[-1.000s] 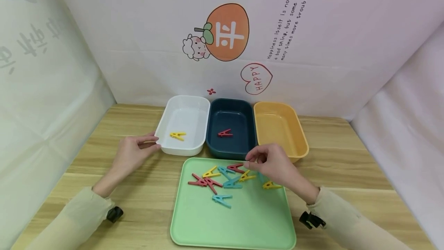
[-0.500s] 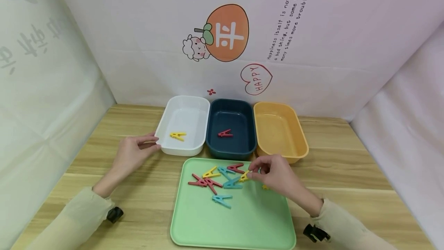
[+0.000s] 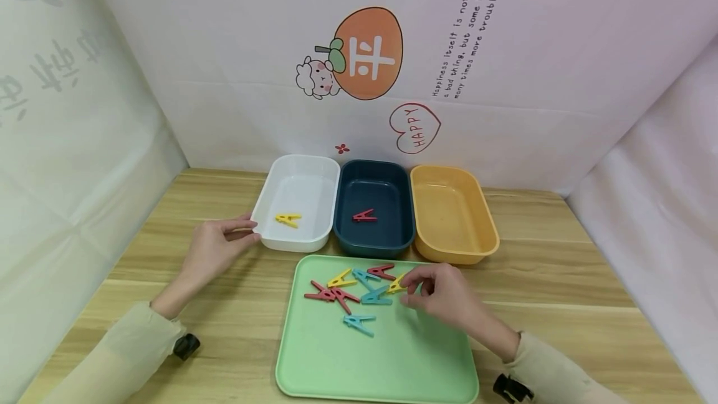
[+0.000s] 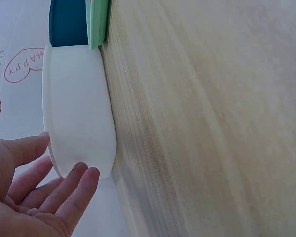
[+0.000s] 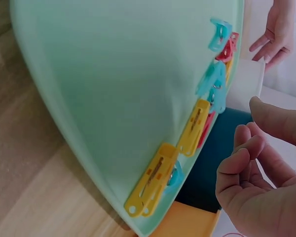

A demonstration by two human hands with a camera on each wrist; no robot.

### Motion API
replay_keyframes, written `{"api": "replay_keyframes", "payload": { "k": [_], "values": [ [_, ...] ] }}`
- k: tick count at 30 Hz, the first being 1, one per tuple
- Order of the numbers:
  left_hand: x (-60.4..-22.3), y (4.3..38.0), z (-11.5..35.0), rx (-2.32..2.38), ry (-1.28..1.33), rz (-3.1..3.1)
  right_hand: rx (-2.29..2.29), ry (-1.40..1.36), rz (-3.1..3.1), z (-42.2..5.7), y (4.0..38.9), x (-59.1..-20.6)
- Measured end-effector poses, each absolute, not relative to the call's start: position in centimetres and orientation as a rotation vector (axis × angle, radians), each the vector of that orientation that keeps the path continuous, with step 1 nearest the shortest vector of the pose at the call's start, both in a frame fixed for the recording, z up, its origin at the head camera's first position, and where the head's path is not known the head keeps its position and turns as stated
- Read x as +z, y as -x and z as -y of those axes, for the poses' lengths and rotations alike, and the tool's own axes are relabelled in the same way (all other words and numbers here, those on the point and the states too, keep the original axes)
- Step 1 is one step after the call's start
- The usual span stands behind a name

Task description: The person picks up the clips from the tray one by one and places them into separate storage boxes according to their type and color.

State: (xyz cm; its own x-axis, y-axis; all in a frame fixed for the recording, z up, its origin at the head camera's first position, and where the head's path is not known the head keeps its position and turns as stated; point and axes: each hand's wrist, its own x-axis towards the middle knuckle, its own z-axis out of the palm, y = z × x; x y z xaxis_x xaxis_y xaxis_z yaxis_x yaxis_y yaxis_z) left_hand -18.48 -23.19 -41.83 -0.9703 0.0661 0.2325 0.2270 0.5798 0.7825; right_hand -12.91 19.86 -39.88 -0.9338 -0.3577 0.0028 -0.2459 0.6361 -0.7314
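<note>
My left hand (image 3: 215, 248) is at the near left corner of a white bin (image 4: 79, 108), fingers fairly straight, thumb at its rim. My right hand (image 3: 443, 295) hovers over the right part of a green tray (image 3: 376, 360), thumb and fingertips apart with nothing between them. Its fingertips are nearest a yellow clothespin (image 3: 396, 283), which they partly cover in the head view. Several red, blue and yellow clothespins lie on the tray, among them a blue clothespin (image 3: 359, 324) and a red clothespin (image 3: 381, 271). Another yellow clothespin (image 5: 150, 180) shows in the right wrist view, hidden under the hand in the head view.
Behind the tray stand the white bin with one yellow clothespin (image 3: 288, 220), a dark blue bin (image 3: 373, 247) with one red clothespin (image 3: 364, 215), and a yellow-orange bin (image 3: 454, 204). A printed curtain (image 3: 252, 48) hangs behind the wooden table (image 3: 561, 254).
My right hand has moved down and toward me from the tray's far edge, past the yellow clothespin. The left hand has stayed at the white bin.
</note>
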Motion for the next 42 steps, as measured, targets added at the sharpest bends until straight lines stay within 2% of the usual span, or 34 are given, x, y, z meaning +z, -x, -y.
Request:
{"api": "replay_keyframes", "payload": {
  "k": [20,34,42],
  "values": [
    [-41.9,18.6,22.9,-1.319,0.257,2.631,-0.915,0.674,-2.66,-17.5,13.8,-41.7],
    [-41.9,18.7,23.1,-1.299,0.254,2.633,-0.85,0.642,-2.76,-16.1,12.6,-42.0],
    [-41.9,18.7,23.0,-1.314,0.243,2.637,-0.847,0.574,-2.713,-17.3,11.6,-41.5]
  ]
}}
